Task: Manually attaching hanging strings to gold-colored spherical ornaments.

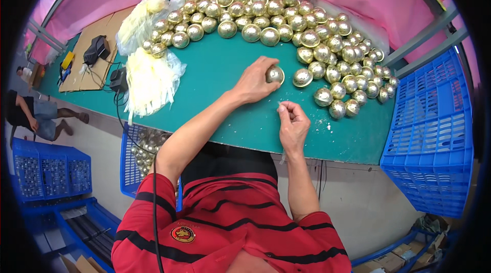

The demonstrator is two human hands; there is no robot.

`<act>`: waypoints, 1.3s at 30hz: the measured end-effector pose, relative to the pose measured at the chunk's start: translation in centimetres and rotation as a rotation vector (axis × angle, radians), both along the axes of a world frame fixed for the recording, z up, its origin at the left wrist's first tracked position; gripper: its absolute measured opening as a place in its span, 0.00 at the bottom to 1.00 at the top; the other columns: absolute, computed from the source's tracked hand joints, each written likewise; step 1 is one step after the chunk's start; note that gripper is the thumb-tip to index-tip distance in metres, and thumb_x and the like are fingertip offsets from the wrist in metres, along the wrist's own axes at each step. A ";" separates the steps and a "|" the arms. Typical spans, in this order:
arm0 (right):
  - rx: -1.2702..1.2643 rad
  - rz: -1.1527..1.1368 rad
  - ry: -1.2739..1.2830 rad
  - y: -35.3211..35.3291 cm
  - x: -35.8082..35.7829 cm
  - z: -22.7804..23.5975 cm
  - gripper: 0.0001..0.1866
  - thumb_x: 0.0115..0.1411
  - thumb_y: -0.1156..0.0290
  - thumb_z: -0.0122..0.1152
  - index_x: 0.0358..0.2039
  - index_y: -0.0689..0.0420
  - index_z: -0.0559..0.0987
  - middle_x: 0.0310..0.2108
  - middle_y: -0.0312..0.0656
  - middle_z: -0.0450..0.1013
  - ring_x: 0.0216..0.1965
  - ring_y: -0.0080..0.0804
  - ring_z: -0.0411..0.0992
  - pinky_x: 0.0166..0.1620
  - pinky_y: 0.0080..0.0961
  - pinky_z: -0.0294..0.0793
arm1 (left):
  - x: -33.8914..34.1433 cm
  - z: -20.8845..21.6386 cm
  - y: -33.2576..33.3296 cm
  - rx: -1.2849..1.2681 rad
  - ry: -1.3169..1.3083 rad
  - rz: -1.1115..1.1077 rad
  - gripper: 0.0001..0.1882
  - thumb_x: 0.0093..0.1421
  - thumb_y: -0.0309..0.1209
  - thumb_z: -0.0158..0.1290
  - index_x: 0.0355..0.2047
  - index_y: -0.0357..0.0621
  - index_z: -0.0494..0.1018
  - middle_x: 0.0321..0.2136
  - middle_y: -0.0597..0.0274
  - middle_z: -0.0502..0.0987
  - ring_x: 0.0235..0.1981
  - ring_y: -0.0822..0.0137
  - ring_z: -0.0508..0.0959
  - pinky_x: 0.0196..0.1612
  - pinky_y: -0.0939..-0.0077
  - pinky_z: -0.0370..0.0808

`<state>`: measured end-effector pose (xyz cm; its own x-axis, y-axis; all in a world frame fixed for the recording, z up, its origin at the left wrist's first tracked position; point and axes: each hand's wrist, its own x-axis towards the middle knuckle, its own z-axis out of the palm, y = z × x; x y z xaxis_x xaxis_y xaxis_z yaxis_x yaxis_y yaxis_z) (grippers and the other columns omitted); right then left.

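Observation:
My left hand (254, 81) reaches over the green tabletop, its fingers and thumb closed round a shiny gold ball (275, 75). Close by on the right, my right hand (294, 125) is held in a pinch. A bit of a thin translucent strip shows at its fingertips, and a pale end hangs by the wrist; the rest is hidden by the hand. One loose gold ball (302, 77) with a rim round its middle sits just right of the held one. Many similar gold balls (269, 36) spread in a wide arc along the back and right of the table.
Bundles of pale yellow strips (148, 86) lie on the left, beside black adapters (97, 50) on cardboard (76, 76). A black cable (155, 196) runs down past my left arm. Blue crates (429, 135) stand at right and below left. Another person (43, 114) is at far left.

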<state>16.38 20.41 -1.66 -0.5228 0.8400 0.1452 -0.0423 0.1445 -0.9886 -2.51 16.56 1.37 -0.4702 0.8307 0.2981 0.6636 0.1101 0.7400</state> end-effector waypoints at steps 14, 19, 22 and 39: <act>0.402 0.280 -0.032 -5.6 -3.3 1.7 0.03 0.63 0.79 0.66 0.37 0.64 0.83 0.32 0.40 0.77 0.26 0.22 0.71 0.29 0.22 0.69 | 1.5 0.2 -16.7 0.011 -0.184 -0.059 0.27 0.54 0.31 0.70 0.55 0.43 0.79 0.54 0.59 0.77 0.53 0.61 0.78 0.58 0.67 0.73; 0.425 0.281 -0.061 -5.8 -3.3 2.2 0.03 0.62 0.80 0.65 0.37 0.64 0.84 0.32 0.41 0.77 0.26 0.23 0.72 0.29 0.23 0.70 | 1.8 0.2 -16.9 0.043 -0.267 -0.066 0.27 0.54 0.32 0.71 0.55 0.43 0.80 0.51 0.62 0.77 0.47 0.66 0.77 0.51 0.70 0.74; 0.453 0.282 -0.076 -5.7 -3.3 2.7 0.03 0.62 0.80 0.65 0.36 0.63 0.84 0.31 0.41 0.77 0.26 0.24 0.72 0.29 0.24 0.71 | 2.0 0.1 -17.0 0.032 -0.353 -0.046 0.27 0.54 0.32 0.71 0.55 0.43 0.80 0.49 0.65 0.78 0.41 0.71 0.73 0.46 0.75 0.73; 0.489 0.377 -0.124 -5.7 -3.8 4.6 0.08 0.59 0.79 0.69 0.39 0.58 0.88 0.27 0.41 0.78 0.27 0.26 0.74 0.31 0.24 0.72 | 3.1 -2.4 -16.2 0.366 -0.671 0.008 0.08 0.64 0.21 0.61 0.43 0.35 0.84 0.52 0.48 0.80 0.49 0.66 0.81 0.51 0.69 0.82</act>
<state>12.59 14.73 2.96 -0.8080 0.4464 0.3846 -0.0675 0.5783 -0.8130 0.57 0.32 -1.06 -0.6533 0.7297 0.2017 0.0590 -0.2165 0.9745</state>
